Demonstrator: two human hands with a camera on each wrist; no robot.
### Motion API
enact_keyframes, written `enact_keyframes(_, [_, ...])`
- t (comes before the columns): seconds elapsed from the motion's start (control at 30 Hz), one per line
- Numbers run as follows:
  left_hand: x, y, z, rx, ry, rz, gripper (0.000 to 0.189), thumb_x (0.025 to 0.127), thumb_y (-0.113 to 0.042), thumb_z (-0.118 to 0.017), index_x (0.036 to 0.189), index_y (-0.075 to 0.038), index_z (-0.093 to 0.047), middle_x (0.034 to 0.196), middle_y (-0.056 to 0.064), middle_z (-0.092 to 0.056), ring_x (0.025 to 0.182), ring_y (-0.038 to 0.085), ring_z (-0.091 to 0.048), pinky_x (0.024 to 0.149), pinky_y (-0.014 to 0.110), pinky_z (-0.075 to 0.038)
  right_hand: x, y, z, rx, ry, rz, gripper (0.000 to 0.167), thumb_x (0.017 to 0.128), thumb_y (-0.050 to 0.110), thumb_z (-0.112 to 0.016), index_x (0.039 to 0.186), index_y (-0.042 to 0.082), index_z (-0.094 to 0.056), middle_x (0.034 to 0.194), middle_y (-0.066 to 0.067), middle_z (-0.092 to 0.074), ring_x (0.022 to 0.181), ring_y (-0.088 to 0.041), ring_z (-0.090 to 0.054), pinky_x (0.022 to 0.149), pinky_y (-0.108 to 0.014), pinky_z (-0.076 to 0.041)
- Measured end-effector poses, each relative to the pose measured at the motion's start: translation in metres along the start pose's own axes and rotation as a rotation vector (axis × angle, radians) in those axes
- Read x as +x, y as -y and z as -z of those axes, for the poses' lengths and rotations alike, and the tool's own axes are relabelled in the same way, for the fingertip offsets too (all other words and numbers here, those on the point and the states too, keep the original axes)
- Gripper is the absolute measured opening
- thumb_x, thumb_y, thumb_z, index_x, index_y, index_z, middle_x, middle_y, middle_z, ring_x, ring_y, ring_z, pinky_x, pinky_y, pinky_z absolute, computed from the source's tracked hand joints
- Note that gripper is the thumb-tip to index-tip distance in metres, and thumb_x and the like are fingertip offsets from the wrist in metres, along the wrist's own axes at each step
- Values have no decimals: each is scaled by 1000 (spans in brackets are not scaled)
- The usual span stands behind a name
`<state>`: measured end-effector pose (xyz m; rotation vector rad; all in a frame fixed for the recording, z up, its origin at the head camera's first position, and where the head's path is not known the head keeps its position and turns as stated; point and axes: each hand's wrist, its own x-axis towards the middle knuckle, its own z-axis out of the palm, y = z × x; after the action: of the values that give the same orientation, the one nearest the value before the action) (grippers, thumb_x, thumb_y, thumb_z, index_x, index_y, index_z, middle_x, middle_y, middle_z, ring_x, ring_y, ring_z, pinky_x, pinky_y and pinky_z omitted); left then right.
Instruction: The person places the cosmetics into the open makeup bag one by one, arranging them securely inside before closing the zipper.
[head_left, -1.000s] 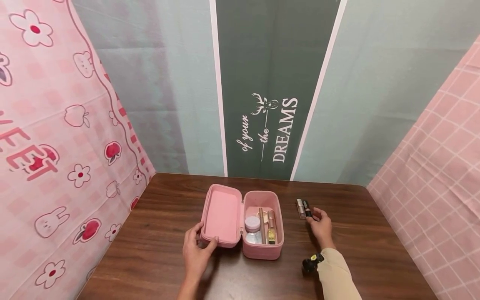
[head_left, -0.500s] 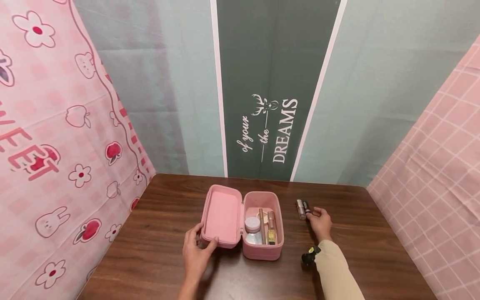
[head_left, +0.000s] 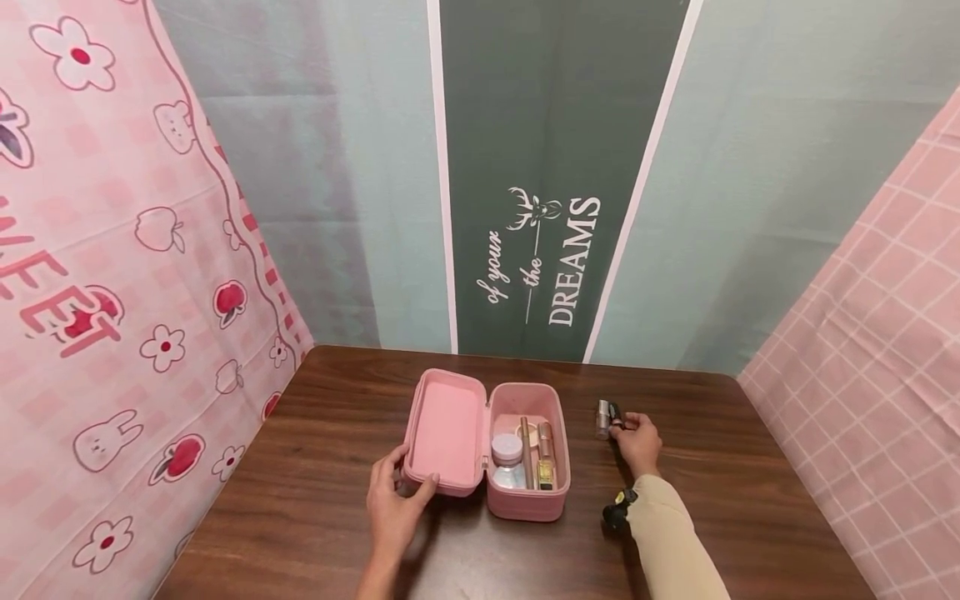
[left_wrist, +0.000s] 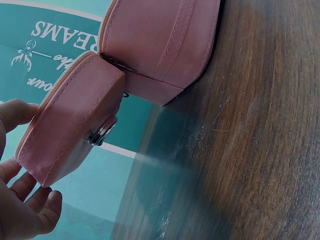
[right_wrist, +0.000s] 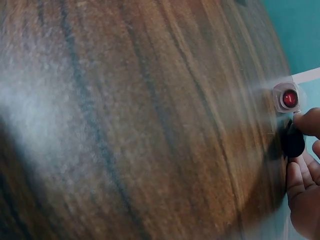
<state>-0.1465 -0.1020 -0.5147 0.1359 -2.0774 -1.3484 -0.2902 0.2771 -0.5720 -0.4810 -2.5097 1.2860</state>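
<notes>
An open pink zip case (head_left: 527, 506) stands on the table, its lid (head_left: 448, 429) folded out to the left. My left hand (head_left: 395, 507) grips the lid's near left corner, thumb on the front edge; the left wrist view shows fingers curled under the lid (left_wrist: 75, 112). To the right of the case, my right hand (head_left: 640, 446) pinches a small black lipstick-like tube (head_left: 616, 412) between thumb and fingers. Touching or almost touching it is a clear and silver tube (head_left: 603, 421), whose red end (right_wrist: 289, 98) faces the right wrist camera.
Inside the case are a lilac-lidded jar (head_left: 507, 448), a silvery round item (head_left: 510, 477), a long rose-gold tube (head_left: 527, 454), a shorter rose-gold tube (head_left: 545, 437) and a yellow-labelled item (head_left: 544, 475). The brown wooden table (head_left: 300, 500) meets hanging cloths at its back and sides.
My right hand has edged slightly left, its fingers coming farther along the black tube. The left hand, lid and case look unmoved; the head view has shifted a little.
</notes>
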Motion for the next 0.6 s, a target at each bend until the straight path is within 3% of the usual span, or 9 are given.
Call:
enact_keyframes(0.43, [0, -2, -2, -1, -6, -13, 58, 60, -5, -85, 112, 0, -62, 103, 9, -57, 86, 20, -54, 65, 38, -48, -6, -4, 3, 7, -106, 44, 26, 76, 1, -67, 99, -8, -61, 91, -25, -65, 90, -41, -57, 93, -50, -26])
enact_keyframes(0.6, [0, -3, -2, 9, -13, -12, 58, 60, -5, -85, 112, 0, -61, 103, 9, -57, 86, 19, -54, 65, 36, -47, -14, 0, 5, 51, -159, 6, 27, 75, 2, -68, 100, -8, -62, 90, -25, -65, 90, -40, -58, 92, -48, -29])
